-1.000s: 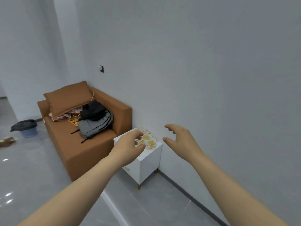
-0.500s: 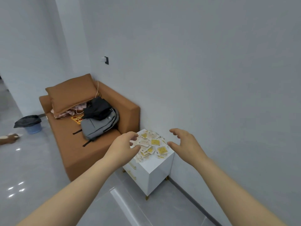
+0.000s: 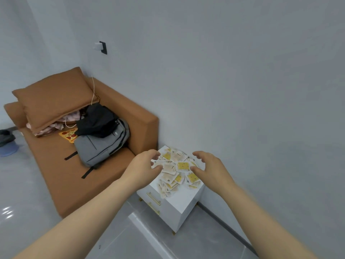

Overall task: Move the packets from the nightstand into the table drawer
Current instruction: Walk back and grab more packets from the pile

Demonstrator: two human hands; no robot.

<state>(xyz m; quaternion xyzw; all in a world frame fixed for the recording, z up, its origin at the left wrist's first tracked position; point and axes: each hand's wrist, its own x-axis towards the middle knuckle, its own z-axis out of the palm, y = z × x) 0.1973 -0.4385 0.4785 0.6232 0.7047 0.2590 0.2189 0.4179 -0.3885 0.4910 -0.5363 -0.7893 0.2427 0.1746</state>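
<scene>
Several small white and yellow packets point(image 3: 176, 170) lie in a loose heap on top of a white nightstand point(image 3: 183, 204) with gold drawer handles, standing against the wall. My left hand point(image 3: 142, 166) hovers at the heap's left edge, fingers spread and loosely curved, holding nothing. My right hand point(image 3: 209, 168) hovers at the heap's right edge in the same open pose, thumb low near the packets. Whether the fingertips touch any packet is unclear. The table drawer is out of view.
A brown sofa point(image 3: 61, 176) stands left of the nightstand, carrying a cushion point(image 3: 52, 96), a grey backpack point(image 3: 100, 143) and a black bag. A grey wall runs behind the nightstand. A bin point(image 3: 7, 144) sits on the glossy floor at far left.
The view has moved closer to the nightstand and tilted down. Both hands have come down to either side of the packet heap, which now shows fully between them.
</scene>
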